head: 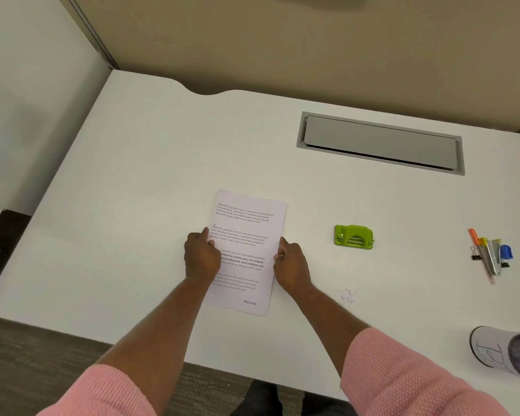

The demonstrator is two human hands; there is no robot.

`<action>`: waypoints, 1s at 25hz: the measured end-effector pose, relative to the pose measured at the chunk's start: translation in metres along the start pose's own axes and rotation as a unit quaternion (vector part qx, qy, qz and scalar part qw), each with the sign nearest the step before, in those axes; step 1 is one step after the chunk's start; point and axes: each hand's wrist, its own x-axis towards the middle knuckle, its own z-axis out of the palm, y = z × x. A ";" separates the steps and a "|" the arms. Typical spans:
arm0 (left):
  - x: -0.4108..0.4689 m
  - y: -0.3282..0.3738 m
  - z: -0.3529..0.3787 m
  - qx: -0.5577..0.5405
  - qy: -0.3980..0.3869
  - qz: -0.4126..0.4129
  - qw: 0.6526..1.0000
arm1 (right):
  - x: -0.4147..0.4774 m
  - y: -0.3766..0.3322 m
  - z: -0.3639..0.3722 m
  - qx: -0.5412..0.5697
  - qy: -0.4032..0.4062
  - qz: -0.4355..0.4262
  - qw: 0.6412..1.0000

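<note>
Gripping the sheet [248, 226] by both long edges, the left hand [201, 256] and right hand [291, 265] probably square it on the bench [132, 175] for the punch [354, 237] at its right.

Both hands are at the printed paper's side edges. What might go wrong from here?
The left hand and right hand hold the printed paper only at mid-edges; lifting may let it sag or crease.
Whether it is one sheet or several is unclear; loose sheets might slip out of line.
The green hole punch lies apart to the right; reaching for it would leave one hand holding.
</note>
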 end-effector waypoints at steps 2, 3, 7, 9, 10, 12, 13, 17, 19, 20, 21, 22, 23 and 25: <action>-0.002 0.000 0.002 0.010 -0.006 0.004 1.000 | 0.000 0.002 0.000 0.003 -0.005 0.011 1.000; -0.003 0.000 0.003 0.013 -0.010 0.004 1.000 | 0.000 0.002 0.000 0.003 -0.011 0.018 1.000; -0.005 0.003 0.005 0.037 -0.023 0.003 0.999 | -0.003 0.008 -0.004 0.003 -0.040 0.026 0.999; -0.008 0.004 0.003 0.034 -0.013 0.000 0.999 | -0.008 0.016 -0.008 0.032 -0.018 0.019 0.999; -0.011 0.006 0.002 0.035 -0.006 0.003 0.999 | -0.013 0.022 -0.011 0.045 0.003 0.007 0.999; -0.023 0.012 0.002 0.040 0.006 0.025 0.999 | -0.024 0.034 -0.016 0.053 0.044 -0.033 0.997; -0.030 0.017 0.003 0.039 0.010 0.041 0.998 | -0.030 0.039 -0.019 0.056 0.055 -0.051 0.996; -0.071 0.040 0.014 0.003 0.011 0.125 0.992 | -0.053 0.059 -0.027 0.070 0.085 -0.086 0.990; -0.092 0.051 0.024 -0.023 -0.002 0.176 0.984 | -0.064 0.070 -0.034 0.076 0.099 -0.086 0.989; -0.100 0.056 0.029 -0.030 -0.010 0.202 0.979 | -0.069 0.077 -0.038 0.077 0.107 -0.084 0.988; -0.108 0.061 0.035 -0.034 -0.019 0.229 0.973 | -0.074 0.083 -0.043 0.077 0.116 -0.079 0.987; -0.116 0.066 0.042 -0.035 -0.030 0.254 0.966 | -0.078 0.090 -0.049 0.074 0.124 -0.071 0.987; -0.122 0.070 0.049 -0.032 -0.045 0.277 0.959 | -0.082 0.098 -0.055 0.068 0.131 -0.059 0.987; -0.134 0.077 0.062 -0.003 -0.084 0.296 0.952 | -0.089 0.114 -0.067 0.044 0.139 -0.042 0.988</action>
